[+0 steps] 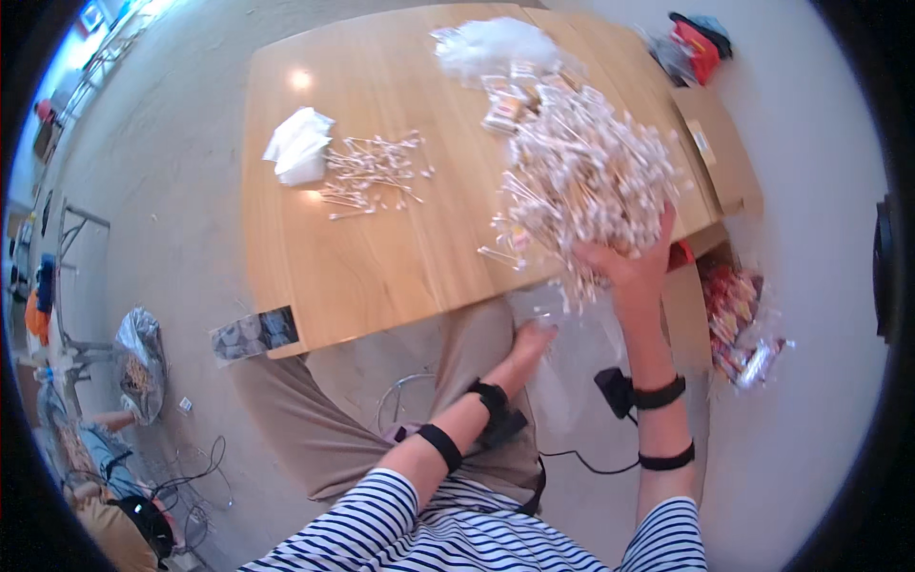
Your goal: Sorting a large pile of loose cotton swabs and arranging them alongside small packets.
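Observation:
A big heap of cotton swabs (591, 167) covers the right side of the wooden table and spills over its front edge. My right hand (634, 262) lies against the near side of this heap, thumb and fingers spread apart around loose swabs. Below the table edge, my left hand (536, 341) is closed at the rim of a clear plastic bag (581, 357); its fingertips are partly blurred. Some swabs (574, 291) hang down over the edge above the bag. A smaller scatter of cotton swabs (376, 172) lies left of the middle, beside a stack of white sheets or bags (301, 148).
Clear plastic bags (500, 46) and small packets (505, 110) sit behind the heap. A cardboard box (710, 148) stands against the table's right side, with red-and-clear packages (739, 324) below. A dark patterned packet (255, 334) overhangs the near left corner. Another person (114, 467) is at lower left.

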### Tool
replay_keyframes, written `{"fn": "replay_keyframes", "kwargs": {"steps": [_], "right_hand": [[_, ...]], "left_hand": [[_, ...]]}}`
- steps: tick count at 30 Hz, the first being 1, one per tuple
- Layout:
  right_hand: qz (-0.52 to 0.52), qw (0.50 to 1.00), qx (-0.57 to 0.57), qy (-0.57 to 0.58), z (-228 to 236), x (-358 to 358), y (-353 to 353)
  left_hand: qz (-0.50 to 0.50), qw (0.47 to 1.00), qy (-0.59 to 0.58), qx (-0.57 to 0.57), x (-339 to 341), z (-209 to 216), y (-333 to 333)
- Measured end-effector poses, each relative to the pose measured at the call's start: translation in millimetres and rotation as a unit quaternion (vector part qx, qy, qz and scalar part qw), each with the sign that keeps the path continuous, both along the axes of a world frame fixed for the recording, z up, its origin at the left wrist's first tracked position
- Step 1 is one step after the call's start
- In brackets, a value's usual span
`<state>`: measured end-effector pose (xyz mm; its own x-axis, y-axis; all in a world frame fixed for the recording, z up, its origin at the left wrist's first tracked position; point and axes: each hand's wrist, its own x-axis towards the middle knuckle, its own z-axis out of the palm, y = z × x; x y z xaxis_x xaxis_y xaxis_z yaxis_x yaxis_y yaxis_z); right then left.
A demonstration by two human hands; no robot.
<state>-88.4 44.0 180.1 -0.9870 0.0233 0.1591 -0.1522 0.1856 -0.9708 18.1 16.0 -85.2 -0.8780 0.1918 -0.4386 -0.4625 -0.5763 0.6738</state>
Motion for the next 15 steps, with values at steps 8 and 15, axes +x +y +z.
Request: {"fn": "replay_keyframes", "kwargs": {"steps": [8, 15], "right_hand": [[0.119, 0.978, 0.153, 0.082, -54, -122, -213], [0.166, 0.898, 0.380, 0.147, -107, -156, -256]], "left_hand": [[0.002, 0.978, -0.145, -0.149, -7, -3, 20], [0.067, 0.989, -0.132, 0.017, -14, 34, 13]]}}
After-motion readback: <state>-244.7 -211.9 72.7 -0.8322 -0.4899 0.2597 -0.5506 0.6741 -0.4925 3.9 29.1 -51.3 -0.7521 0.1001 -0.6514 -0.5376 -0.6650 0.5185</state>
